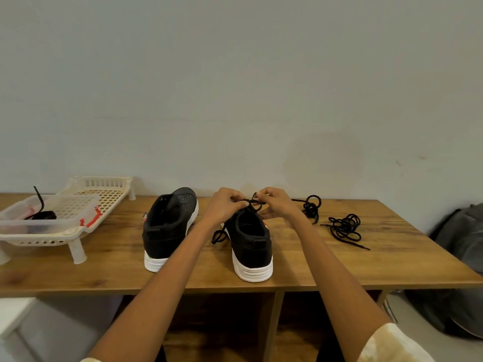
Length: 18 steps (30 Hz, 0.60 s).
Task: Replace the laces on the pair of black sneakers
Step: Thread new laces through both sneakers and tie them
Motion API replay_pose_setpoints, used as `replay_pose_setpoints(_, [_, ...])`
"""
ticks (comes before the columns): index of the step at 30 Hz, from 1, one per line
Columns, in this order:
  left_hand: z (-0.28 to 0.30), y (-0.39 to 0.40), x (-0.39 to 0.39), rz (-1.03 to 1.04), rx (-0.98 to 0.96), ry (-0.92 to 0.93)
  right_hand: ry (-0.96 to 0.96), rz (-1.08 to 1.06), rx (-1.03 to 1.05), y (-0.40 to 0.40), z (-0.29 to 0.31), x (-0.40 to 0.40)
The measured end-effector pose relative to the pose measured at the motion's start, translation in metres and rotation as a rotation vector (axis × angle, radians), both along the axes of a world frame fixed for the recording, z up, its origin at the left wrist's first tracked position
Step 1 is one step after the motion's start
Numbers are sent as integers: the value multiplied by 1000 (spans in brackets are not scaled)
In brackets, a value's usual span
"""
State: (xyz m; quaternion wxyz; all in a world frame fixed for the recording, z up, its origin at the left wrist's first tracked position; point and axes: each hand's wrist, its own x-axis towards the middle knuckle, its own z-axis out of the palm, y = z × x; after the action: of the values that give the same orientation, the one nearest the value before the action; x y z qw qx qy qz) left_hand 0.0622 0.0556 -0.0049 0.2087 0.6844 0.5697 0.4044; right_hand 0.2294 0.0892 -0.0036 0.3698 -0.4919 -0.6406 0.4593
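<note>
Black lace (252, 203) is pinched between both hands over the right-hand sneaker (251, 239), which stands at the centre of the frame on a wooden tabletop (366, 262) with its white heel toward the camera. The left hand (226, 202) and the right hand (274, 203) meet just above the shoe's tongue, fingers curled round the cord at what looks like a loop or knot; whether it is being tied or undone cannot be told. One loose end (218, 235) trails down the shoe's left side onto the wood.

The second sneaker (170, 223) sits just left of centre, angled away, its eyelets apparently bare. Two tangled black laces lie to the right: one (311, 207) near the right hand, another (345, 228) further right and lower. At the left edge of the frame a cream plastic rack (104, 189) carries a clear tub (15, 218) holding what seems to be another dark lace (41, 214).

Judging by this, the job is roughly midway, with one shoe laced or being unlaced and the other still to thread. The risk from here is a hard tug at the knot, which could cinch it tighter or drag the light shoe across the wood. The snarled laces on the right may also knot further if pulled by one end.
</note>
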Motion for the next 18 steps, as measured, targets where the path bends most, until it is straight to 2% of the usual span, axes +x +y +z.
replay_pose_setpoints(3, [0,-1,1,12,8,-4,-5,13,33,1,-1,2])
replay_pose_setpoints(6, [-1,-1,1,27,12,-3,25,-63,42,1,-3,0])
replay_pose_setpoints(13, [-4,-1,10,128,40,34,-83,-164,75,-7,3,12])
replay_pose_setpoints(18, [-5,-2,15,170,58,18,-25,28,59,-20,-8,13])
